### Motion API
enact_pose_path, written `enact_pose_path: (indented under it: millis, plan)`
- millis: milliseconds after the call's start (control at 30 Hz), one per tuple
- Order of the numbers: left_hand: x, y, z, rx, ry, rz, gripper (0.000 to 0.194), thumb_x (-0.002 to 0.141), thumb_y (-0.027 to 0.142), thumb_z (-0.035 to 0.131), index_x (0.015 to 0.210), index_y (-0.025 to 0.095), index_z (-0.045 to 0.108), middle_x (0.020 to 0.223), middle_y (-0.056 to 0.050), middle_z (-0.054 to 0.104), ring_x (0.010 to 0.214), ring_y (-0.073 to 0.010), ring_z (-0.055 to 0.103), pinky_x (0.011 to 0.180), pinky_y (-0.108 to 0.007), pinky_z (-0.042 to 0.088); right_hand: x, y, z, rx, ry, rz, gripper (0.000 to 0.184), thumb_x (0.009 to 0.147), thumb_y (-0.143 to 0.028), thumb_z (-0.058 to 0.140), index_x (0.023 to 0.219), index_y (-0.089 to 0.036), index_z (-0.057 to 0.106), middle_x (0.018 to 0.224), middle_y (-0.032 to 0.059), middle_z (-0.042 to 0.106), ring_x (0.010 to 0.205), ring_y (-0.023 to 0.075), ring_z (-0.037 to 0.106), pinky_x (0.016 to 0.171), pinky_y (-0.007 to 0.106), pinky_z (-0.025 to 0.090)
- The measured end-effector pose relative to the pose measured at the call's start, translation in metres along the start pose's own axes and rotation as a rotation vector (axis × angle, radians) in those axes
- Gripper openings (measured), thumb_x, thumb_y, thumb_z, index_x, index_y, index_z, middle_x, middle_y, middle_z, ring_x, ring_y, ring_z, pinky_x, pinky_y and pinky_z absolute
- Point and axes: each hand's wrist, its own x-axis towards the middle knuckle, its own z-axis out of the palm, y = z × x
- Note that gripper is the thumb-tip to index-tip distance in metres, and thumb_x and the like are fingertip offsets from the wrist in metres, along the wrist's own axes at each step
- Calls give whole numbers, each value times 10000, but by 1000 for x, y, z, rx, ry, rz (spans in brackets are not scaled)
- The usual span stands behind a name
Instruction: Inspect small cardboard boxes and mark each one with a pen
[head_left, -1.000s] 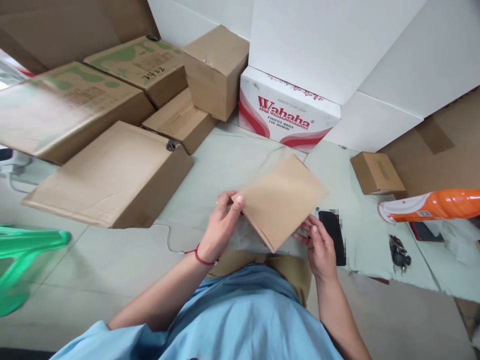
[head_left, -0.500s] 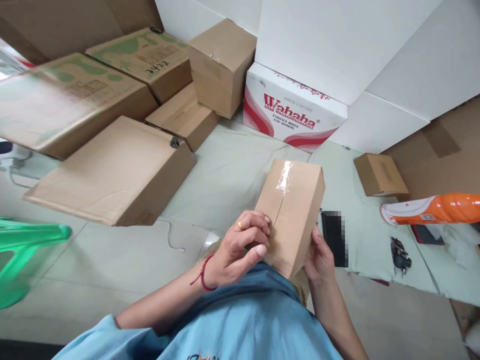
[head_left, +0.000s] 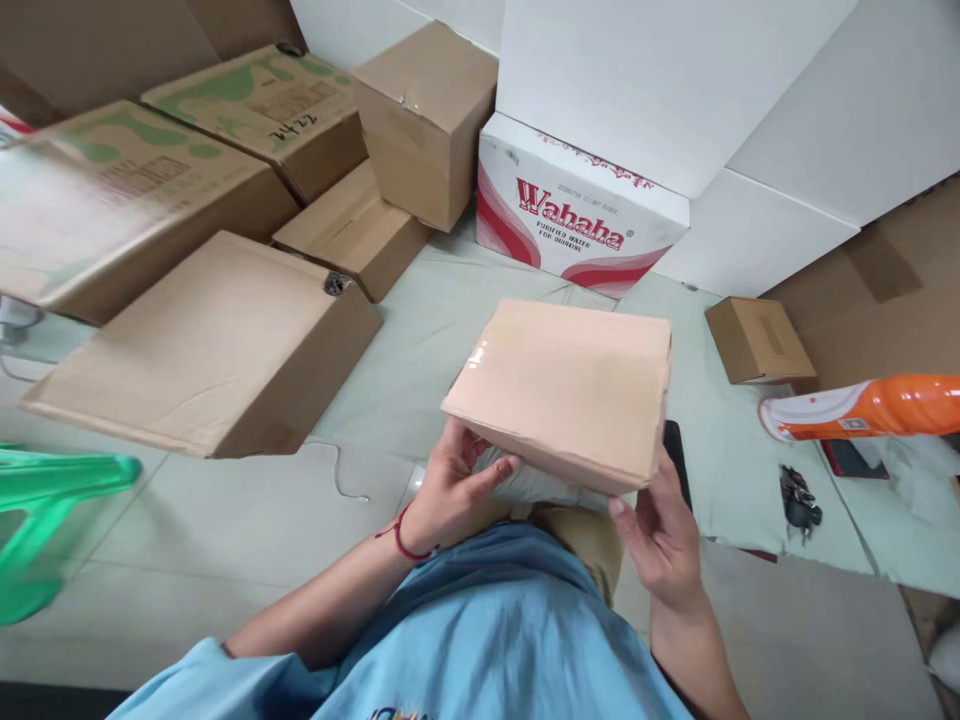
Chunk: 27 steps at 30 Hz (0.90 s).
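Between both hands, in front of my blue shirt, is a small cardboard box (head_left: 570, 380) with a broad plain face turned up. Shiny clear tape shows at its left edge. My left hand (head_left: 469, 475) grips the near left corner, thumb along the lower edge and the other fingers partly hidden beneath. At the near right corner, my right hand (head_left: 656, 530) holds on with the thumb below and fingers up the right side. A dark flat phone-like object (head_left: 676, 465) lies just behind the right hand, partly covered by it.
Several cardboard cartons (head_left: 202, 340) stand at the left, with a white Wahaba-style water carton marked "Wahaha" (head_left: 577, 210) at the back. To the right are another small box (head_left: 761, 340), an orange-and-white bottle (head_left: 862, 408) and keys (head_left: 800, 500). A green plastic stool (head_left: 67, 470) stands lower left.
The box has been turned over in my hands, so its taped seam now faces left and a plain broad face is up. My left hand has gone from its top to its lower left corner.
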Motion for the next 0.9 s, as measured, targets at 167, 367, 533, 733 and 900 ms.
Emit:
enact_pose_path:
  millis: [167, 367, 533, 733, 900]
  plan:
    - [6, -13, -6, -97, 47, -106, 629, 926, 616, 790, 1458, 336, 602, 1449, -110, 711, 1326, -365, 703, 1052, -541, 640, 4, -26, 1, -317, -232, -254, 787, 920, -131, 712, 1589, -505, 534, 1734, -68, 432, 1600, 345, 453, 1335, 681, 332]
    - [15, -22, -2, -347, 74, -330, 466, 873, 544, 877, 1202, 275, 687, 1178, -47, 783, 1071, -224, 768, 969, -410, 647, 1, -47, 9, -408, -393, -334, 936, 898, -118, 743, 1687, -470, 382, 1702, -7, 472, 1553, 372, 509, 1359, 732, 111]
    - [26, -13, 0, -397, 190, -633, 543, 679, 554, 1010, 919, 175, 704, 780, 32, 718, 660, -84, 659, 620, -183, 537, -2, -54, 5, -400, -331, -315, 889, 958, -16, 539, 1752, -311, 267, 1839, 56, 174, 1653, 347, 334, 1272, 584, 464]
    - [35, -4, 4, -398, 200, -708, 549, 592, 555, 1028, 853, 156, 756, 717, 0, 746, 609, -107, 674, 580, -188, 533, 7, -39, 4, -528, -107, -457, 810, 957, 77, 568, 1678, -276, 462, 1738, 92, 454, 1546, 268, 541, 1251, 456, 533]
    - [26, 14, 5, -471, 205, -541, 523, 692, 637, 950, 874, 162, 829, 832, -74, 826, 748, -168, 762, 727, -234, 604, 9, -16, -9, -411, 107, -386, 689, 967, -38, 690, 1570, -361, 607, 1543, 39, 683, 1466, 273, 625, 1265, 545, 501]
